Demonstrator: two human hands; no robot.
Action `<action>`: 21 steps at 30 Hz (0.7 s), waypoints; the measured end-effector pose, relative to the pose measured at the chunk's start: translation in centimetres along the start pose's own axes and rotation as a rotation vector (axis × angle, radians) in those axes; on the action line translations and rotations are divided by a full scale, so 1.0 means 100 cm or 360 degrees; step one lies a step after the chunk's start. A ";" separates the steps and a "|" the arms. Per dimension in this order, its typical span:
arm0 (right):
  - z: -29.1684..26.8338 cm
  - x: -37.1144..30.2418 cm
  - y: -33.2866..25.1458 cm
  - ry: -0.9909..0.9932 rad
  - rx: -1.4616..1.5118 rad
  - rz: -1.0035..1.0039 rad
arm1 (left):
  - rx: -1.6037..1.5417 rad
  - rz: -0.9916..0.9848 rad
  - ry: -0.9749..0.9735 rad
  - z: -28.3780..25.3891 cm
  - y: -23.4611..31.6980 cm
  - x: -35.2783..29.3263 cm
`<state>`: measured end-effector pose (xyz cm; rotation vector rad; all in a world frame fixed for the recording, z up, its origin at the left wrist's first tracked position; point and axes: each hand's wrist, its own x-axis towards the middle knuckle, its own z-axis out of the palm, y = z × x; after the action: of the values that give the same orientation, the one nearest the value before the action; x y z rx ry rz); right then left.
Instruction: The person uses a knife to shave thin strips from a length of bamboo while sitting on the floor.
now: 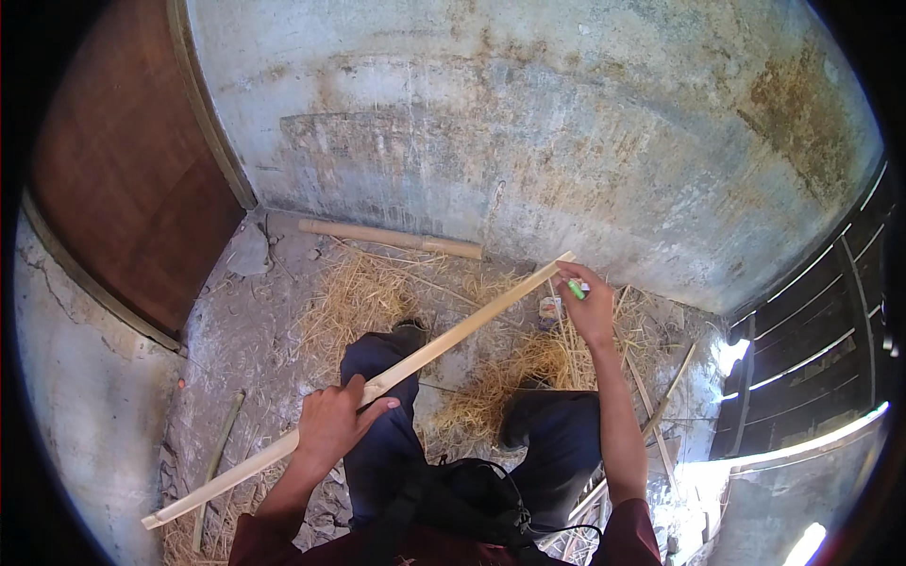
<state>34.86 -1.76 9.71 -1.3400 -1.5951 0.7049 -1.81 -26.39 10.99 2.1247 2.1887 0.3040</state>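
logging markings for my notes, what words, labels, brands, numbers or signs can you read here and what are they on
No text can be read.
Green-and-white object in the right hand: too small to make out any lettering.
Small pale item left of that hand: too blurred.
Pale strip: no lettering visible.

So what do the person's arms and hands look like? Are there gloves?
No gloves: the left hand and right hand are bare, with no rings or watch that I can see. Dark maroon sleeves show near the bottom edge, leaving both forearms uncovered.
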 end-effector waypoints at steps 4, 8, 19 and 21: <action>0.011 -0.001 0.009 -0.0181 -0.0309 -0.0612 | -0.0078 0.0023 0.0022 -0.007 0.010 0.009; 0.020 -0.009 0.007 -0.0430 -0.0272 -0.0752 | 0.0002 0.0133 0.0099 -0.017 0.009 0.019; 0.032 -0.010 0.007 -0.0855 -0.0191 -0.0606 | 0.0151 0.0348 0.0369 -0.079 0.012 0.062; 0.030 -0.011 0.013 -0.0895 0.0024 -0.0357 | 0.0243 0.0439 0.0583 -0.088 0.015 0.078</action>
<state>32.68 -2.17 7.02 -0.9721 -2.1354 1.0077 -2.37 -19.34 20.56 2.6448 2.1464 0.6069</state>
